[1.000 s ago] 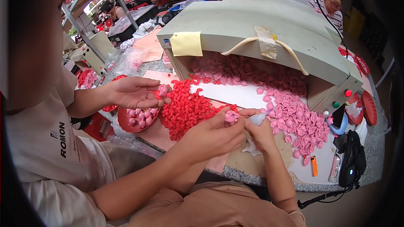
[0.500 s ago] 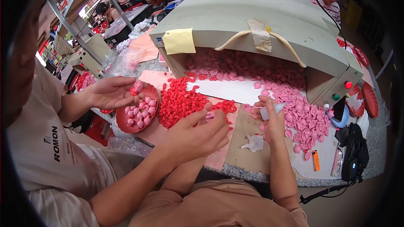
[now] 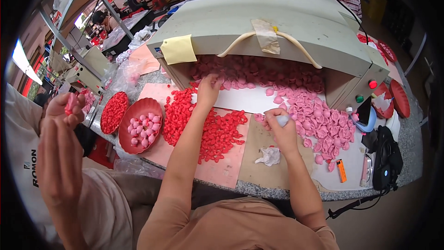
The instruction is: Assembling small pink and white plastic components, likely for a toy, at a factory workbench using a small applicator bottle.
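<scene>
My left hand (image 3: 210, 88) reaches to the left front of the grey machine's opening, over the edge of the pink cupped pieces (image 3: 240, 83). Its fingers are bent together; what lies between them is hidden. My right hand (image 3: 281, 132) is closed around a small translucent squeeze bottle (image 3: 283, 120). A pink piece (image 3: 259, 118) is by its fingertips. Between my arms spreads a heap of small red pieces (image 3: 217, 134). More pink pieces (image 3: 323, 125) lie to the right of my right hand.
A grey machine (image 3: 277, 14) spans the back. At left stand a red dish (image 3: 124, 139) of pink balls and a red-filled dish (image 3: 114, 111). Beside me, a co-worker's hands (image 3: 62, 157) hold a pink-red piece. Crumpled tissue (image 3: 268, 156), an orange lighter (image 3: 341, 170) and a black pouch (image 3: 389, 157) lie nearby.
My left hand, earlier hidden behind the co-worker's arm, now reaches forward to the machine's opening. The co-worker's hands have drawn back left. My right hand keeps the bottle.
</scene>
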Motion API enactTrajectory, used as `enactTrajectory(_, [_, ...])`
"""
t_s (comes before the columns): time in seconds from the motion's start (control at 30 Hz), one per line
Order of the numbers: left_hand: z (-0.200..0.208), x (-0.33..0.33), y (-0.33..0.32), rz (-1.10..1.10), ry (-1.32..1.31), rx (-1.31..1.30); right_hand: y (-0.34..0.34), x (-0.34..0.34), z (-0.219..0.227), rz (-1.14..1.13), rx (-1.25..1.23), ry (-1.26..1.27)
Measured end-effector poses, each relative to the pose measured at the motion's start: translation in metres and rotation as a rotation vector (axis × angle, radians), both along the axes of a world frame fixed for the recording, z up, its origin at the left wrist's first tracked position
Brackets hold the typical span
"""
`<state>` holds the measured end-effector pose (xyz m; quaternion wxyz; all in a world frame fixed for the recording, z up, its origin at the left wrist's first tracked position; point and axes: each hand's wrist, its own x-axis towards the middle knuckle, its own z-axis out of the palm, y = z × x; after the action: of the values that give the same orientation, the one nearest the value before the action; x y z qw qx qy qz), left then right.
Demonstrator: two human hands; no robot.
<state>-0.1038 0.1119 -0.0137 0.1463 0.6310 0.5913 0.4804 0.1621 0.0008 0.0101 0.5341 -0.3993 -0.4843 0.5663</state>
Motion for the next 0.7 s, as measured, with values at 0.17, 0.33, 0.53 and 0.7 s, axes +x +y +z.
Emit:
enactTrajectory(0.17, [0.003, 0.006, 0.013, 0.221, 0.399, 0.015, 0.001, -0.011, -0.015, 0.036, 0.231, -0.322])
enactTrajectory(0.33, [0.032, 0.007, -0.004, 0.074, -0.07, -0.107, 0.013, -0.033, -0.026, -0.016, 0.371, -0.627])
enactTrajectory(0.53, [0.043, 0.022, -0.069, -0.202, -1.121, -0.112, 0.022, -0.064, -0.033, -0.031, 0.404, -0.969])
enactTrajectory(0.7, [0.018, 0.051, -0.094, -0.295, -1.318, -0.342, 0.019, -0.04, -0.01, -0.091, 0.197, -0.823])
